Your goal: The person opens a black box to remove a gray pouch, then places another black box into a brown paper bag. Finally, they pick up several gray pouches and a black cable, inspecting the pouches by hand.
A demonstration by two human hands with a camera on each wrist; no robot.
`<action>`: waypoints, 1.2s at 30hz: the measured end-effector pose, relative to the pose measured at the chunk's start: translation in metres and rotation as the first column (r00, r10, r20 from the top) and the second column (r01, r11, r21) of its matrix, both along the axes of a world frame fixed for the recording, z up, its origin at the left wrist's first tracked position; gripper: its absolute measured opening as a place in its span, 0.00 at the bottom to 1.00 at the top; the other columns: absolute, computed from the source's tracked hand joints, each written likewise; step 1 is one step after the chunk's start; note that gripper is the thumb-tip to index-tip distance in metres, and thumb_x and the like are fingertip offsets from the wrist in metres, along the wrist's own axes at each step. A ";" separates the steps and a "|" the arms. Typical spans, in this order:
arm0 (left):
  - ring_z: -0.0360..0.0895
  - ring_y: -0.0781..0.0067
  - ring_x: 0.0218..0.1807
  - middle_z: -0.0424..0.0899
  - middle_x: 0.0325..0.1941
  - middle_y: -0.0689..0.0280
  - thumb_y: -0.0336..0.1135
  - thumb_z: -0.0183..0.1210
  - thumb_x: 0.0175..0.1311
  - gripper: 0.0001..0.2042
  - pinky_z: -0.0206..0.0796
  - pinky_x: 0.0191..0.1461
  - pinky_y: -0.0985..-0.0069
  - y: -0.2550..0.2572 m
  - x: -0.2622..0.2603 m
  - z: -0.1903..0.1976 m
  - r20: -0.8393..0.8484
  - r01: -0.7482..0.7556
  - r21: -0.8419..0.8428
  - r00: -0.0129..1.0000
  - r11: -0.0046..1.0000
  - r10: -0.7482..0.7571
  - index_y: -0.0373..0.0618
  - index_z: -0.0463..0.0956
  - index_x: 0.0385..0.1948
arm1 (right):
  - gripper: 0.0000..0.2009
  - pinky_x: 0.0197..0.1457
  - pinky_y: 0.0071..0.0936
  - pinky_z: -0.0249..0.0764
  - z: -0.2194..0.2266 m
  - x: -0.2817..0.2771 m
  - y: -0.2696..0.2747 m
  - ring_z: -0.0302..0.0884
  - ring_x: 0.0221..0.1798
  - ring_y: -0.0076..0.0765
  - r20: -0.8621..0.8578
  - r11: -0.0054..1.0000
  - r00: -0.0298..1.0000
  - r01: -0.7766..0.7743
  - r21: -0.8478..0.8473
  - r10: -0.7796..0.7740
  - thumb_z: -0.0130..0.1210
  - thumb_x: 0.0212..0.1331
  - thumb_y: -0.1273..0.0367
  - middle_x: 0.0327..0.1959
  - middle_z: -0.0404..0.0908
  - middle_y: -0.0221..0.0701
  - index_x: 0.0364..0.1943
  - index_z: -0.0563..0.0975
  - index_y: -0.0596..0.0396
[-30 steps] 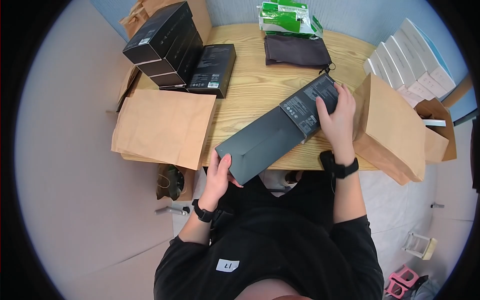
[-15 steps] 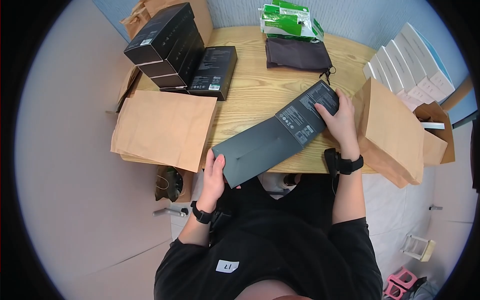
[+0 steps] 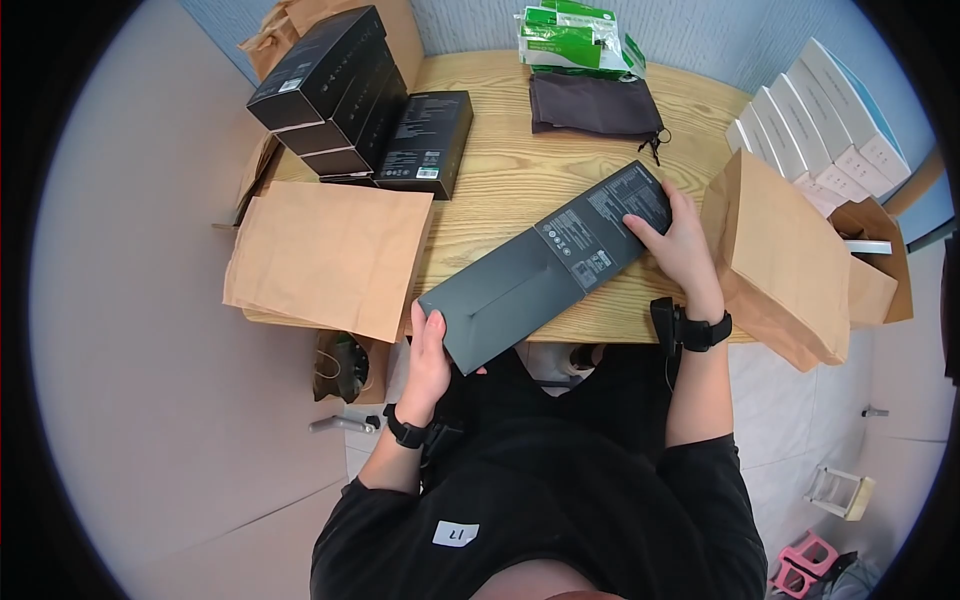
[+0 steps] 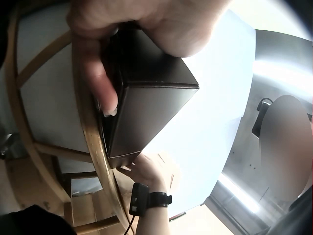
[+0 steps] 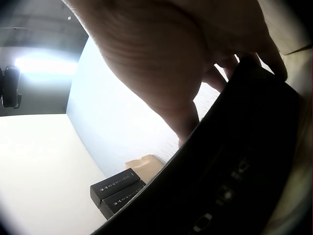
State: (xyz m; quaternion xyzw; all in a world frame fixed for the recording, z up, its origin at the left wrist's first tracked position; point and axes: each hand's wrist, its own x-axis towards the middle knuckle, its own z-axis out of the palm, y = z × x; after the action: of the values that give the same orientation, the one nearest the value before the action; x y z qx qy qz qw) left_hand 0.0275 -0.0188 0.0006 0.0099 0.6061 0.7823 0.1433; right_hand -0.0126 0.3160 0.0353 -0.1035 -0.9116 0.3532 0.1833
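Observation:
A long black box (image 3: 505, 290) is held aslant over the front of the table. Its left stretch is plain with a dent line, and its right stretch carries white print, with a seam across between them. At the lower-left end my left hand (image 3: 430, 360) grips it, thumb on the upper face and other fingers mostly hidden beneath. My right hand (image 3: 690, 250) holds the far right end, thumb over the printed face. In the left wrist view the box's plain end (image 4: 151, 105) shows close up under the left hand (image 4: 146, 19). In the right wrist view the box is dark.
Black boxes (image 3: 325, 90) are stacked at the back left, near flat brown paper bags (image 3: 330, 255). Green packets (image 3: 570, 40) and a dark drawstring pouch (image 3: 595, 105) lie at the back. White boxes (image 3: 820, 130) and a standing paper bag (image 3: 785, 255) are on the right.
The box has shifted slightly left with my left hand. More of the printed stretch shows and less of the plain one, and my right thumb has moved slightly left and down.

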 end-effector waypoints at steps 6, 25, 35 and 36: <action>0.79 0.66 0.37 0.68 0.50 0.57 0.54 0.38 0.69 0.24 0.76 0.23 0.71 0.005 0.002 0.000 -0.015 0.022 0.028 1.000 0.999 -0.021 0.50 0.52 0.60 | 0.36 0.60 0.34 0.65 0.011 0.010 -0.011 0.67 0.58 0.51 0.042 0.998 0.998 -0.048 -0.043 0.050 0.64 0.50 0.56 0.54 0.68 0.52 0.56 0.64 0.71; 0.77 0.58 0.47 0.65 0.56 0.54 0.48 0.43 0.70 0.29 0.80 0.34 0.59 0.035 0.006 0.023 -0.094 0.174 -0.066 0.979 0.982 -0.180 0.52 0.38 0.64 | 0.34 0.62 0.33 0.63 0.015 0.044 -0.064 0.68 0.61 0.45 0.015 0.859 0.950 -0.275 -0.433 0.312 0.61 0.54 0.61 0.56 0.69 0.51 0.60 0.60 0.67; 0.63 0.69 0.58 0.60 0.58 0.57 0.35 0.52 0.66 0.30 0.63 0.56 0.71 0.071 -0.015 0.020 -0.518 -0.077 0.137 0.844 0.988 0.138 0.42 0.41 0.62 | 0.46 0.54 0.29 0.72 0.021 0.037 -0.115 0.66 0.61 0.39 -0.158 0.238 0.910 -0.263 -0.935 0.384 0.60 0.55 0.71 0.65 0.54 0.46 0.70 0.37 0.55; 0.63 0.69 0.58 0.60 0.58 0.57 0.35 0.52 0.66 0.30 0.63 0.56 0.71 0.069 -0.019 0.021 -0.525 -0.081 0.147 0.838 0.986 0.147 0.42 0.41 0.62 | 0.47 0.50 0.28 0.74 0.018 0.023 -0.118 0.70 0.56 0.38 -0.249 0.310 0.897 -0.370 -0.876 0.366 0.61 0.54 0.71 0.64 0.55 0.45 0.70 0.37 0.55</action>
State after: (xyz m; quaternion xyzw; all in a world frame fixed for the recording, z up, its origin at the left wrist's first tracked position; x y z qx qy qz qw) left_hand 0.0083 0.0504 0.0212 0.1993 0.5738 0.7905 -0.0786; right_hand 0.0100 0.1983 0.0529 0.0249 -0.5698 0.8213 0.0135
